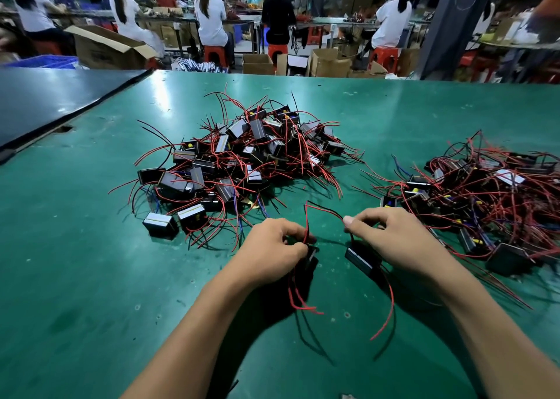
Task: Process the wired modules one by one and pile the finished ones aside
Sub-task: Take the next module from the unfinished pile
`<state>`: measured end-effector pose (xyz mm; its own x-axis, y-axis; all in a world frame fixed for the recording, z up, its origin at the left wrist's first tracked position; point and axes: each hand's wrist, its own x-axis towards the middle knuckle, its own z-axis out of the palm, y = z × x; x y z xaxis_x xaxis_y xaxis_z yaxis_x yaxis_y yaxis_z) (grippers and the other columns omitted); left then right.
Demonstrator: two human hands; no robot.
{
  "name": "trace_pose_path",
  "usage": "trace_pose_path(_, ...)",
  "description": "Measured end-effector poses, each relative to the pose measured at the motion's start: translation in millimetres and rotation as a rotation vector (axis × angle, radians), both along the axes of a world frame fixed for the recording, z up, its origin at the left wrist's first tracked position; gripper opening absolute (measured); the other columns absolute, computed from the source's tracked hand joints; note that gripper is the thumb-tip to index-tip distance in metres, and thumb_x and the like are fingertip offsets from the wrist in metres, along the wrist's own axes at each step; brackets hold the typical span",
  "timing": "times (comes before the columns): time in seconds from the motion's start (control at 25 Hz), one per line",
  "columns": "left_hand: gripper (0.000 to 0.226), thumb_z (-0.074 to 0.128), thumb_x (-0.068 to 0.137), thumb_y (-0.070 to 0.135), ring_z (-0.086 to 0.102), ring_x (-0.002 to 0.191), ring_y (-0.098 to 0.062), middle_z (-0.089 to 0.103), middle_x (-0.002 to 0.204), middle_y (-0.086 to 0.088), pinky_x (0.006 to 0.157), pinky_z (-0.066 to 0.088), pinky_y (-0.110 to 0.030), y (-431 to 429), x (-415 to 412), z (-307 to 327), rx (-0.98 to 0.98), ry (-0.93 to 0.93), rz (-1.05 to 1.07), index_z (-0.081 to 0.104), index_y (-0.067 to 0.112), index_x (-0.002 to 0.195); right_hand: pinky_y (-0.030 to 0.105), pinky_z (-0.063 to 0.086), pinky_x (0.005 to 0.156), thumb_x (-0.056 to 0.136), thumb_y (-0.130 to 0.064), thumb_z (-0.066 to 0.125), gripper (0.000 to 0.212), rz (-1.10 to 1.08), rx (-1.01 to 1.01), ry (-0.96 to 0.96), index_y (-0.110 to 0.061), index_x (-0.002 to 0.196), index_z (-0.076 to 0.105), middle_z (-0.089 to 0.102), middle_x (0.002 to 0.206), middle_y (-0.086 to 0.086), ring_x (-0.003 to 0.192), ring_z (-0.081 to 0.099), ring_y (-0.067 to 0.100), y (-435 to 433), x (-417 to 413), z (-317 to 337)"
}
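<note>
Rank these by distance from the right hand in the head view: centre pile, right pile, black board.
1. Right pile, just right of the right hand.
2. Centre pile, ahead and left.
3. Black board, far left.

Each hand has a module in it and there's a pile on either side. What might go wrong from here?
Wires arch from the left hand, which grips the left module, to the right hand holding the right module; pulling apart may strain them. Loose leads from the right pile lie close to the right hand and may snag. The centre pile looks alike, so finished modules might get mixed.
</note>
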<state>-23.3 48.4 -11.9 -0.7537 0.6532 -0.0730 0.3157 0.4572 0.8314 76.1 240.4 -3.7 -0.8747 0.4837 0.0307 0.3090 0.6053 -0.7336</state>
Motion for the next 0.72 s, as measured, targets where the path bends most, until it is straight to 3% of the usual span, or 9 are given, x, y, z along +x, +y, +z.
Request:
trace_pose_path(0.16,0.029,0.067,0.086,0.003,0.071,0.085,-0.013,0.075,0.095,0.0,0.084,0.056,-0.026,-1,-5,0,0.089,-0.156,-0.071,0.069,0.018,0.111,0.021,0.048,0.075,0.094,-0.038,0.066,0.019,0.118,-0.173,0.036,-0.025,0.091,0.08,0.076,0.085,-0.01,0.079,0.066,0.0,-6,-12,-2)
trace_pose_path(0.32,0.011,0.068,0.091,0.02,0.073,0.087,-0.011,0.077,0.087,0.002,0.09,0.055,-0.03,2,-6,-5,0.227,-0.166,0.026,0.071,0.018,0.102,0.011,0.047,0.063,0.096,-0.031,0.064,0.016,0.1,-0.37,0.168,-0.023,0.097,0.078,0.075,0.082,-0.006,0.067,0.061,-0.004,-14,-13,-11)
trace_pose_path(0.52,0.012,0.062,0.095,0.019,0.068,0.07,0.003,0.077,0.08,0.005,0.061,0.046,-0.007,3,-5,-8,0.326,-0.178,0.089,0.073,0.019,0.101,0.015,0.047,0.06,0.099,-0.019,0.061,0.01,0.02,-0.471,0.257,-0.017,0.104,0.069,0.077,0.082,0.002,0.06,0.055,0.006,-23,-12,-15)
trace_pose_path(0.72,0.006,0.066,0.093,0.018,0.062,0.065,-0.004,0.076,0.077,-0.003,0.064,0.044,-0.013,2,-5,-6,0.376,-0.267,0.092,0.07,0.017,0.096,0.018,0.046,0.052,0.101,-0.009,0.052,0.008,0.031,-0.594,0.24,-0.007,0.105,0.059,0.076,0.081,0.013,0.053,0.049,0.012,-28,-11,-13)
